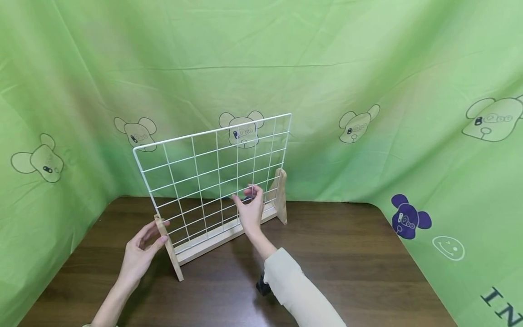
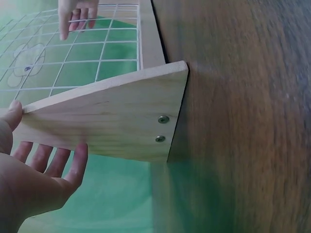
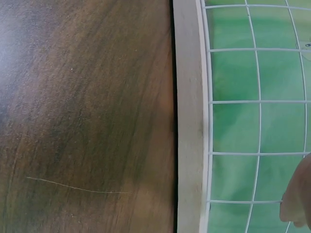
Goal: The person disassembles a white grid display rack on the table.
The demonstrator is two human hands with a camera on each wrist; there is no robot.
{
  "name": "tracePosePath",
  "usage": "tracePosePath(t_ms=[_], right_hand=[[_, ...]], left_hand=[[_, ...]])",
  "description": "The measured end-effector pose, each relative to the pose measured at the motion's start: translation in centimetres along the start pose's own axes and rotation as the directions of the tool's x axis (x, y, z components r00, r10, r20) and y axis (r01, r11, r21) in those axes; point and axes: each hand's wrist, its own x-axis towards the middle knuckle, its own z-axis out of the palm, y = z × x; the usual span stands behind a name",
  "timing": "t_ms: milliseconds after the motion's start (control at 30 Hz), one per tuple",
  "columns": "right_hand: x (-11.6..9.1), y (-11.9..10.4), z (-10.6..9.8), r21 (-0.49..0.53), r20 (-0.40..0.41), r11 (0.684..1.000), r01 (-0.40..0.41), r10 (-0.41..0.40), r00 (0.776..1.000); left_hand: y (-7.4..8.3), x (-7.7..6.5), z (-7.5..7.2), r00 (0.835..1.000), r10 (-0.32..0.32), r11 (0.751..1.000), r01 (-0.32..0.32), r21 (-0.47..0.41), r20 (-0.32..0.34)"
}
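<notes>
A white wire grid panel [image 1: 206, 172] stands upright in a pale wooden stand [image 1: 212, 243] on the table. My left hand [image 1: 139, 254] holds the stand's left side board [image 2: 112, 116], thumb at its front edge and fingers along the opposite edge. Two screw heads show low on that board in the left wrist view. In front of the grid's lower right part is my right hand [image 1: 250, 211], its thumb and fingers spread apart with nothing seen between them. The right wrist view catches only part of this hand [image 3: 299, 194], over the grid wires.
The brown wooden table [image 1: 335, 254] has rounded back corners. Green curtain cloth [image 1: 318, 81] printed with bear heads hangs behind and at both sides. A small black object [image 1: 263, 286] shows beneath my right forearm. The stand's right side board [image 1: 281, 197] rises near the table's back.
</notes>
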Motion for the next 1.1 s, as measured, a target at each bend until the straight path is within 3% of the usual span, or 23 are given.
tracePosePath(t_ms=[233, 600, 800, 1100], right_hand=[[0.2, -0.5, 0.3, -0.013, -0.045, 0.999, -0.042, 0.042, 0.998], [0.7, -2.0, 0.4, 0.005, -0.037, 0.999, -0.054, 0.054, 0.998], [0.9, -2.5, 0.4, 0.010, -0.043, 0.997, -0.080, 0.081, 0.996], [1.5, -3.6, 0.6, -0.013, -0.057, 0.999, -0.043, 0.042, 0.998]], left_hand=[[-0.3, -0.1, 0.1, 0.998, 0.058, 0.998, -0.058, -0.005, -0.004], [-0.4, -0.1, 0.2, 0.999, 0.033, 0.999, -0.033, -0.018, -0.015], [-0.5, -0.3, 0.4, 1.000, 0.009, 0.998, -0.011, -0.068, -0.023], [-0.6, -0.3, 0.3, 1.000, -0.001, 0.996, -0.002, -0.084, -0.032]])
